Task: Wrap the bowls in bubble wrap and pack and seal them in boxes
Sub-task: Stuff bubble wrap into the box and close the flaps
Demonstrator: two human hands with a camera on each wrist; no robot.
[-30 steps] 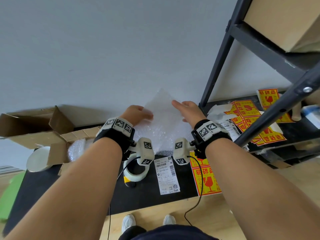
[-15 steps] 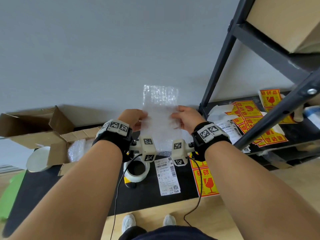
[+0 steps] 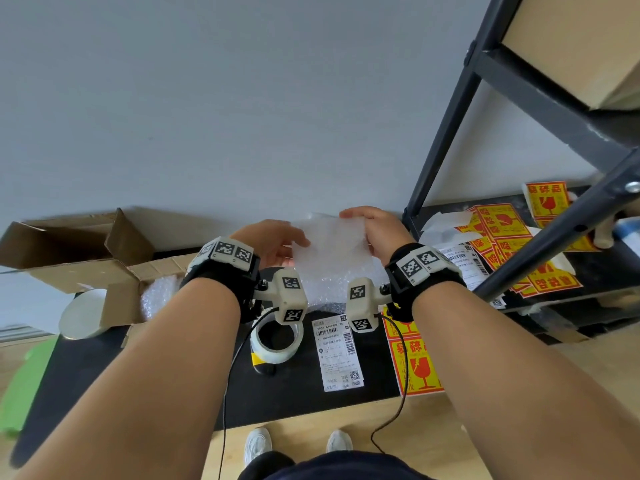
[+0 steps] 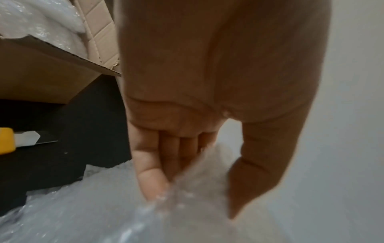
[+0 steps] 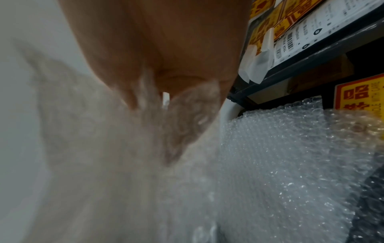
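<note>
The tall flap of bubble wrap (image 3: 332,251) that stood up against the wall half a second ago is now folded down low between the two hands. At the far left, one open cardboard box (image 3: 79,251) lies on the black worktop (image 3: 173,382) with a wad of bubble wrap at its mouth and one white bowl (image 3: 83,315) in front of it. The left hand (image 3: 273,242) pinches the sheet's left edge between thumb and fingers (image 4: 153,177). Below it sits one roll of tape (image 3: 277,341), then one white shipping label (image 3: 337,351). The right hand (image 3: 375,230) curls over the sheet's top right corner, pinching it. One yellow fragile sticker (image 3: 414,367) lies right of the label.
</note>
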